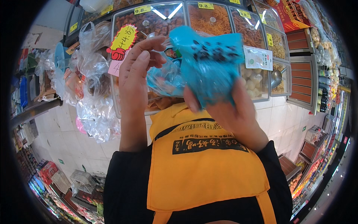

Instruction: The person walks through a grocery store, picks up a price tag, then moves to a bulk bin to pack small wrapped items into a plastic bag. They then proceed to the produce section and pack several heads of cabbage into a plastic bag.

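Note:
In my right hand is a bright blue plastic packet with dark printing across it, blurred by motion. It is held up above a display of food bins, my thumb and fingers around its lower end. My left hand is raised to the left of the packet, its fingers bent and apart, with nothing plainly between them. Between and below the hands, a clear plastic bag with more blue packaging inside lies on the bins. What the blue packet contains cannot be made out.
Lidded bins of snack food bear yellow price tags. A white sachet lies on the right-hand bins, near a metal scoop. Clear plastic bags hang at the left. A yellow apron covers my front, above a tiled floor.

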Demonstrator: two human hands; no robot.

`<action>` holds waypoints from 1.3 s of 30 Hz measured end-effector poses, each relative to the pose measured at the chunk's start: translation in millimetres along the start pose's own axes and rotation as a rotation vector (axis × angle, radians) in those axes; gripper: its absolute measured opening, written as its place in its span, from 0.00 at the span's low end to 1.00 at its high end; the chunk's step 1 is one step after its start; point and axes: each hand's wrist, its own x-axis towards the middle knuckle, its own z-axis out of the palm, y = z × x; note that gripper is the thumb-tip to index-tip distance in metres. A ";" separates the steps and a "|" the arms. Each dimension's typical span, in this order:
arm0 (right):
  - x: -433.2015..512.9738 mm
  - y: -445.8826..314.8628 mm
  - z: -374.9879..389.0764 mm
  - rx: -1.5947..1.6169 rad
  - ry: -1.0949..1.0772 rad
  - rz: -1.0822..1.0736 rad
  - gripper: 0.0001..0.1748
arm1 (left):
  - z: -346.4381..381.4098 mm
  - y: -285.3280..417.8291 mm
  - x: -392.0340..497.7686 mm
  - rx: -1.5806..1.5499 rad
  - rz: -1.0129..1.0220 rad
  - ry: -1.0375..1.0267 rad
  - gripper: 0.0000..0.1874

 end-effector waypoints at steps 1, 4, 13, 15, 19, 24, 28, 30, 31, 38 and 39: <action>-3.9 -7.3 7.3 -0.084 -0.026 -0.052 0.28 | 0.0 -0.9 -1.2 -0.014 -0.037 0.048 0.21; -13.4 -26.9 25.2 -0.271 -0.105 -0.190 0.27 | -6.1 4.6 -2.6 -0.293 -0.303 -0.031 0.20; -18.5 -38.7 35.5 -0.460 -0.151 -0.333 0.25 | -13.3 -1.7 1.2 0.096 0.029 -0.052 0.18; -19.0 -39.3 35.2 -0.498 -0.155 -0.353 0.25 | -15.5 0.0 -0.5 0.065 0.019 -0.032 0.18; -20.0 -42.6 35.1 -0.530 -0.146 -0.372 0.25 | -18.5 -3.4 3.2 0.094 -0.043 0.062 0.17; -19.2 -46.9 34.1 -0.552 -0.120 -0.381 0.25 | -26.0 -21.2 12.1 0.164 -0.076 0.087 0.17; -13.8 -47.4 28.0 -0.536 -0.063 -0.361 0.26 | -32.9 -57.1 25.4 0.373 -0.018 0.053 0.22; -7.6 -44.0 18.4 -0.519 0.002 -0.335 0.26 | -34.6 -79.5 32.5 0.538 0.031 0.031 0.25; -3.0 -40.7 10.6 -0.498 0.069 -0.301 0.27 | -34.4 -90.1 35.7 0.616 0.061 0.017 0.27; 25.0 -0.9 -68.6 -0.635 0.401 -0.139 0.27 | -17.7 -107.0 38.7 0.311 -0.118 -0.085 0.24; 22.7 3.1 -74.9 -0.614 0.422 -0.120 0.27 | -14.9 -101.1 35.9 0.160 -0.154 -0.112 0.22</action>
